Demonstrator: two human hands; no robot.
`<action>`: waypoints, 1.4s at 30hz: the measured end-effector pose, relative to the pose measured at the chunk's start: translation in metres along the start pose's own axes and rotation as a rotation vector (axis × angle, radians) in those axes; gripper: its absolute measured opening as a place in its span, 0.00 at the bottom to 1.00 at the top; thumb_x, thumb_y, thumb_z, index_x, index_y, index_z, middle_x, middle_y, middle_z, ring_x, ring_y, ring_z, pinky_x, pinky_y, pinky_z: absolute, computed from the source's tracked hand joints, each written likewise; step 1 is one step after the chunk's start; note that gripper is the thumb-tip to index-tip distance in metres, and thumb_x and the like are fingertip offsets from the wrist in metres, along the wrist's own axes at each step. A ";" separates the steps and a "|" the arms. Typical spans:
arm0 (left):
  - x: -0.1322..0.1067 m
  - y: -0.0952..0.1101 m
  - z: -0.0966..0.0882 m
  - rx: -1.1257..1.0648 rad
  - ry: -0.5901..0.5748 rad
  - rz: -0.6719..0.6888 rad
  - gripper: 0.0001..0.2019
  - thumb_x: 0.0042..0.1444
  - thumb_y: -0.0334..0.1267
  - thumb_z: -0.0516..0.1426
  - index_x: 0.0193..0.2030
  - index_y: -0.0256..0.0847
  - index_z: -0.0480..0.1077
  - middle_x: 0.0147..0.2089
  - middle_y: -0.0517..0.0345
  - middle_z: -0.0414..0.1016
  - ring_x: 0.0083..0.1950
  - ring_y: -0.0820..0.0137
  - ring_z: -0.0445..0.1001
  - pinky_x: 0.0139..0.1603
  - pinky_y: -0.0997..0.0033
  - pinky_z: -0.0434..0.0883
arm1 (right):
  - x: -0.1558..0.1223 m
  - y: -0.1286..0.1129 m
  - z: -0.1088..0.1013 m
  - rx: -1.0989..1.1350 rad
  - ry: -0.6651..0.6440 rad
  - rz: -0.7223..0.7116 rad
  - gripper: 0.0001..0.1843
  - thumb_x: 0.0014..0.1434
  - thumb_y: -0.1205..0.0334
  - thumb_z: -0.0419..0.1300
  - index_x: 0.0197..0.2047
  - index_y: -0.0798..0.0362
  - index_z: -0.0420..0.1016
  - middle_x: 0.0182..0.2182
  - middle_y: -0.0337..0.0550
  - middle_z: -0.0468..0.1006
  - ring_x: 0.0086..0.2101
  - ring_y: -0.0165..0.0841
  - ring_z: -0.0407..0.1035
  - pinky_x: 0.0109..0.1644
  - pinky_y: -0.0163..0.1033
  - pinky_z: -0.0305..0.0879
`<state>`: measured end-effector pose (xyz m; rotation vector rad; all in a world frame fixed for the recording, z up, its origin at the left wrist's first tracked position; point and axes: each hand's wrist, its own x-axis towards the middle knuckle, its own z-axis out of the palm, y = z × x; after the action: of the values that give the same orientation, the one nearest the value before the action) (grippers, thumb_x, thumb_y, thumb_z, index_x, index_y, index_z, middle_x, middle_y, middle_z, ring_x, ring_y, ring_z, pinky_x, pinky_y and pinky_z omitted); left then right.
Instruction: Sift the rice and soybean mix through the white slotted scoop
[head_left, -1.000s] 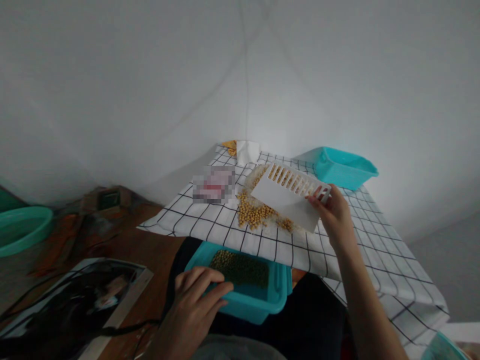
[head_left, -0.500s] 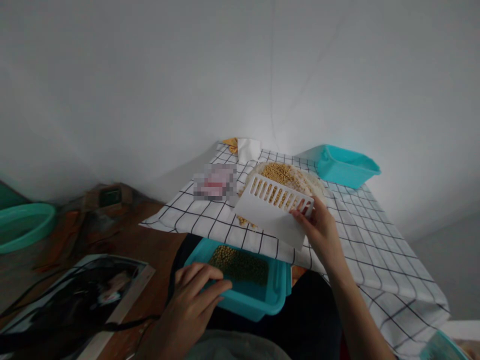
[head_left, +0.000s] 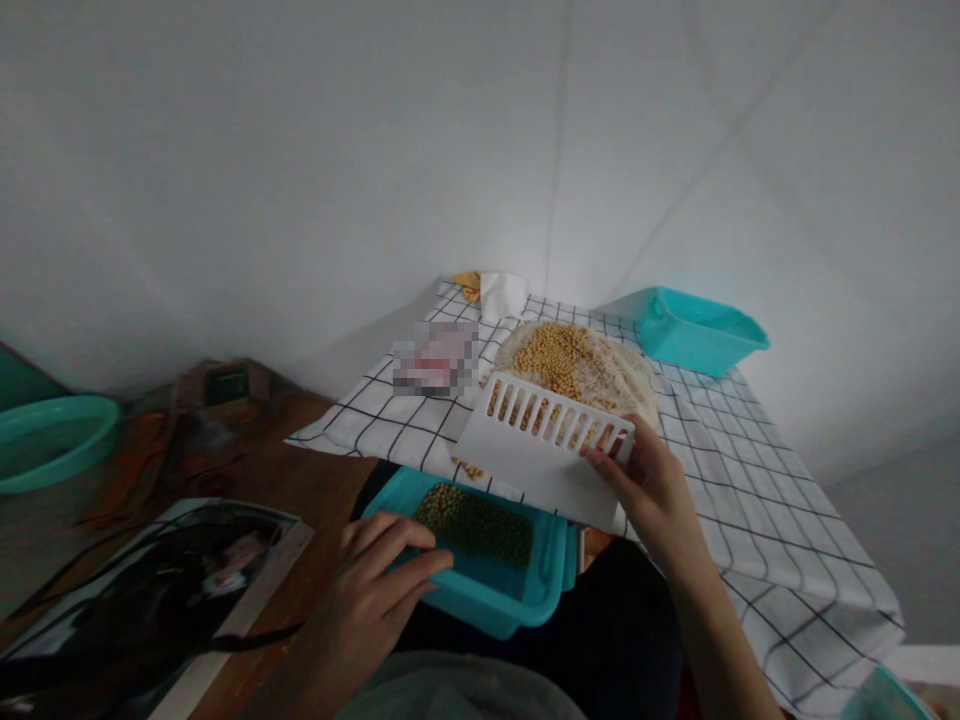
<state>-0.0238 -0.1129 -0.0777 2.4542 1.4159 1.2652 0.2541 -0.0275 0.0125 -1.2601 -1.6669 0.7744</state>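
A white slotted plastic panel (head_left: pixel 534 460) is in my right hand (head_left: pixel 649 485), pinched at its right end between thumb and fingers. It tilts over the table's near edge, its slots toward the back, just above the teal basin (head_left: pixel 517 606). Green and yellow beans (head_left: pixel 480 525) lie inside that basin, which rests at my lap. My left hand (head_left: pixel 382 570) grips the basin's left rim with bent fingers; the fingertips are partly over the inside. Behind the panel, a pile of yellow soybeans (head_left: pixel 559 355) lies on a clear plastic bag, partly hidden by the panel.
A second teal basin (head_left: pixel 697 335) stands at the table's back right on the checked tablecloth (head_left: pixel 757 490). A blurred-out packet (head_left: pixel 436 358) and a white cloth (head_left: pixel 502 296) lie toward the back left. On the left are a green tub (head_left: pixel 60 440) and a framed panel with cables (head_left: pixel 187 580).
The white slotted panel has come down and toward me with my right hand, uncovering more of the soybean pile. My left hand and the near basin have shifted slightly left in view.
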 end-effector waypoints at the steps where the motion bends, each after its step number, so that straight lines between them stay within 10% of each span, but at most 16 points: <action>1: 0.000 0.000 0.000 0.005 -0.002 0.001 0.14 0.70 0.34 0.49 0.41 0.47 0.76 0.38 0.58 0.74 0.43 0.65 0.68 0.46 0.62 0.60 | -0.001 0.001 -0.002 0.030 0.001 0.005 0.11 0.59 0.53 0.63 0.38 0.48 0.67 0.28 0.36 0.71 0.28 0.31 0.65 0.29 0.36 0.60; 10: 0.001 0.004 0.000 -0.002 -0.007 -0.031 0.14 0.69 0.32 0.50 0.41 0.47 0.76 0.38 0.59 0.74 0.43 0.66 0.68 0.47 0.63 0.60 | 0.011 0.019 -0.018 0.045 0.324 -0.016 0.12 0.57 0.53 0.65 0.39 0.48 0.68 0.33 0.40 0.77 0.31 0.33 0.71 0.33 0.36 0.65; 42: 0.004 0.010 -0.001 -0.009 -0.007 -0.043 0.14 0.66 0.27 0.51 0.40 0.46 0.76 0.37 0.59 0.75 0.43 0.66 0.69 0.46 0.62 0.59 | -0.003 0.012 -0.005 0.045 0.133 -0.029 0.15 0.58 0.51 0.64 0.45 0.47 0.71 0.30 0.39 0.76 0.29 0.34 0.70 0.27 0.36 0.64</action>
<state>-0.0166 -0.1156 -0.0703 2.4067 1.4502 1.2511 0.2634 -0.0268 0.0032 -1.2274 -1.5492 0.6917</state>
